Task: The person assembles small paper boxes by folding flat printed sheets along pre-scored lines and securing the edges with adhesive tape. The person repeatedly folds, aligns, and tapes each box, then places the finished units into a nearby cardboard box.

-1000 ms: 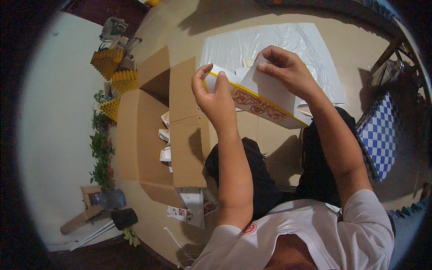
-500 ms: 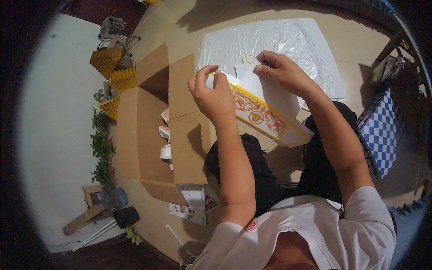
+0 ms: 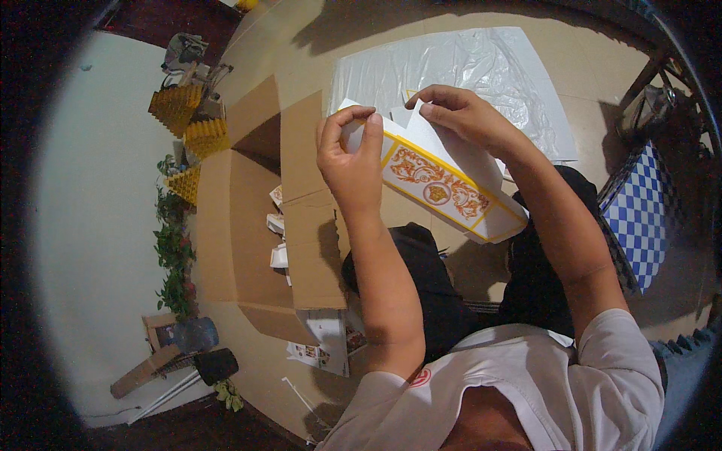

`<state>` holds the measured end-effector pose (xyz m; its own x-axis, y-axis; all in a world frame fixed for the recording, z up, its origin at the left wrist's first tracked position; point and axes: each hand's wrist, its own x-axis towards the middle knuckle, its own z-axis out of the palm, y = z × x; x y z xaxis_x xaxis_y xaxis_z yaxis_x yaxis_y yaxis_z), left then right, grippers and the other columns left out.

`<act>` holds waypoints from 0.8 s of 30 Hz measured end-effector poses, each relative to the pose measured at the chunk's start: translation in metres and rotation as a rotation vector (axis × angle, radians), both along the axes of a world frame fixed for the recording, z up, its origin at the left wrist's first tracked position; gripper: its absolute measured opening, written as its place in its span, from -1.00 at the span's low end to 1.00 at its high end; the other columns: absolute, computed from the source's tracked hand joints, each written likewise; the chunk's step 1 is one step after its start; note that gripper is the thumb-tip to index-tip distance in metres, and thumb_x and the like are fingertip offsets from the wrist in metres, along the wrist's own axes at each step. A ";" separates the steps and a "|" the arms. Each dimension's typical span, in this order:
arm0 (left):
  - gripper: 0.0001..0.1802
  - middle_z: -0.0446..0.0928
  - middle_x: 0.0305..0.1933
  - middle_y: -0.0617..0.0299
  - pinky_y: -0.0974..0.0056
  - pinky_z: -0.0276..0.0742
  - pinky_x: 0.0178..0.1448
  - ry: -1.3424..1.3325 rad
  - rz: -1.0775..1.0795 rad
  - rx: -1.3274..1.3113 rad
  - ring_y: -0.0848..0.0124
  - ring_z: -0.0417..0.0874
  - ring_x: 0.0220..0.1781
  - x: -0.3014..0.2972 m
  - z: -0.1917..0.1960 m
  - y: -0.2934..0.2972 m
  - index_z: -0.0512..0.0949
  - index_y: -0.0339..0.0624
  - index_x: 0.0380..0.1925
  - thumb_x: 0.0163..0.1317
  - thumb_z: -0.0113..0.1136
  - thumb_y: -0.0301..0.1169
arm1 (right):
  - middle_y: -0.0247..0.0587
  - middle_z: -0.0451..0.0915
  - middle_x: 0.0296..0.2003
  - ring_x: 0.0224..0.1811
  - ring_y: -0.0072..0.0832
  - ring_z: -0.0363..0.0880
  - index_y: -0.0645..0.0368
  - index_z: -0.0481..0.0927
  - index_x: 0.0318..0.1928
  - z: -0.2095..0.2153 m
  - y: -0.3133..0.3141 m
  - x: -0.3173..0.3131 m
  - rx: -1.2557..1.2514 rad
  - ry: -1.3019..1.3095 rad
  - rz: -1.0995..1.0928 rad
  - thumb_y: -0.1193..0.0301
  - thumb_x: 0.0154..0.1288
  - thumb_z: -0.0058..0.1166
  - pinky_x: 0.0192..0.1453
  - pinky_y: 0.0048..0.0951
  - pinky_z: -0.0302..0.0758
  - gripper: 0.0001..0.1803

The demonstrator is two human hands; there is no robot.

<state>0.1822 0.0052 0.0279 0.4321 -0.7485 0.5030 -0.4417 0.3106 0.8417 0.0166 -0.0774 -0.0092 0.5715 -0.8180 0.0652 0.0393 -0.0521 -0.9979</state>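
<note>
Above my knees I hold a partly folded paper carton point(image 3: 436, 192), white with yellow trim and orange scrollwork on its long side. It slants down to the right. My left hand point(image 3: 352, 165) is closed on its upper left end, the thumb along the printed side and the fingers curled over the top. At the carton's far upper edge, my right hand point(image 3: 468, 119) pinches a white flap point(image 3: 426, 135) that stands up between thumb and fingers. Beyond both hands, a white sheet point(image 3: 555, 128) lies on the floor under crinkled clear plastic point(image 3: 481, 75).
A large open cardboard box point(image 3: 310, 255) stands to my left, with several white cartons point(image 3: 279, 256) inside. Printed paper point(image 3: 325, 355) lies beside it. On the right is a blue-and-white checkered stack point(image 3: 639, 218). Yellow pleated stacks point(image 3: 175, 107) and leafy plants point(image 3: 173, 252) line the left wall.
The carton has tipped so that its printed side faces me more fully. My right hand has shifted slightly left along with the flap. My left hand keeps its grip on the end.
</note>
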 end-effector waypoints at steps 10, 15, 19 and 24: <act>-0.87 0.60 -0.18 0.20 0.30 0.46 0.06 0.116 0.096 -0.091 0.39 0.60 -0.12 0.002 -0.004 0.003 0.64 -0.30 -0.28 0.13 0.25 -0.59 | -0.25 0.58 -0.25 -0.20 -0.54 0.51 0.24 0.49 0.11 0.004 0.009 -0.004 -0.142 0.099 -0.115 0.33 0.29 0.17 -0.07 -0.51 0.47 -0.58; -0.75 0.59 -0.11 0.13 0.26 0.45 0.11 0.091 0.230 -0.015 0.31 0.59 -0.05 0.005 -0.011 -0.001 0.61 -0.34 -0.17 0.12 0.28 -0.54 | -0.21 0.58 -0.23 -0.18 -0.52 0.52 0.23 0.50 -0.06 0.014 0.013 -0.008 -0.288 0.085 -0.166 0.40 0.17 0.30 -0.08 -0.45 0.49 -0.64; -0.60 0.58 -0.09 0.06 0.28 0.45 0.11 0.181 0.202 -0.110 0.32 0.58 -0.04 -0.001 -0.014 -0.007 0.55 -0.33 -0.04 0.10 0.33 -0.48 | -0.17 0.57 -0.25 -0.20 -0.41 0.57 0.17 0.52 -0.04 0.014 0.011 -0.010 -0.578 0.223 -0.302 0.38 0.15 0.31 -0.10 -0.42 0.51 -0.63; -0.64 0.59 -0.17 0.10 0.30 0.49 0.00 0.340 0.130 0.072 0.39 0.58 -0.16 0.010 -0.022 -0.007 0.55 -0.32 -0.10 0.07 0.35 -0.51 | -0.16 0.55 -0.25 -0.18 -0.38 0.59 0.16 0.53 -0.02 0.018 0.015 -0.012 -0.596 0.203 -0.326 0.39 0.17 0.29 -0.11 -0.39 0.53 -0.63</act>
